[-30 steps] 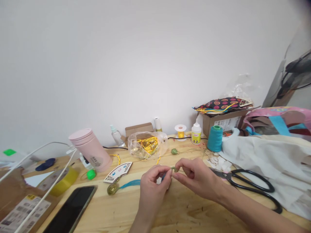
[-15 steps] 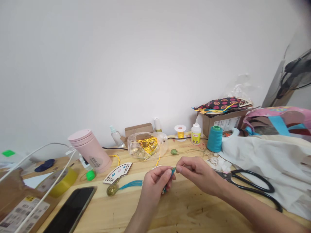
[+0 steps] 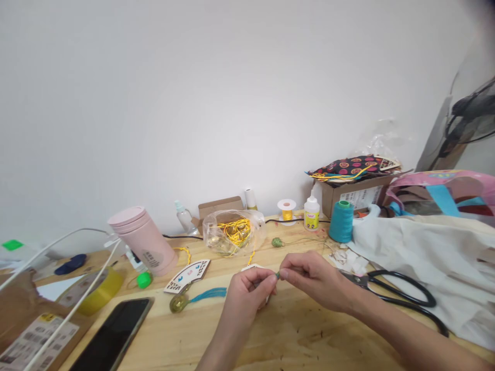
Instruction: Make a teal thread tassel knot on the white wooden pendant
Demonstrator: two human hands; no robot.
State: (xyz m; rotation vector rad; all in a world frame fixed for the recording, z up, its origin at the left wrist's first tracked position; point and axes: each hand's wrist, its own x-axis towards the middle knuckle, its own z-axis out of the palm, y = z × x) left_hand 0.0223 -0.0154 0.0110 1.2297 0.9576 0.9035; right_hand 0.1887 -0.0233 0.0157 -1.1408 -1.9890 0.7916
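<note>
Over the middle of the table, my left hand [image 3: 251, 288] pinches a small bit of green thread [image 3: 278, 275] between thumb and forefinger. My right hand [image 3: 311, 278] closes its fingertips on the same thread from the right. Most of what lies inside the fingers is hidden. Just behind my left hand shows the edge of a pale fan-shaped piece [image 3: 254, 267], joined to a yellow cord. To the left lies a finished-looking fan ornament [image 3: 188, 276] with a brass-coloured disc [image 3: 178, 303] and a teal tassel [image 3: 211, 293], whose end passes behind my left hand.
Black-handled scissors [image 3: 402, 291] lie by my right forearm, near white cloth [image 3: 417, 247]. Behind stand a teal thread cone [image 3: 342, 221], a glue bottle [image 3: 311, 214], a yellow spool [image 3: 286, 211] and a bag of cords [image 3: 235, 232]. A phone [image 3: 112, 335] and pink cup [image 3: 143, 239] are left.
My left fingers have shifted slightly and cover more of the teal strand that showed between them. More of the pale fan piece behind them is visible. Both hands keep their pinch.
</note>
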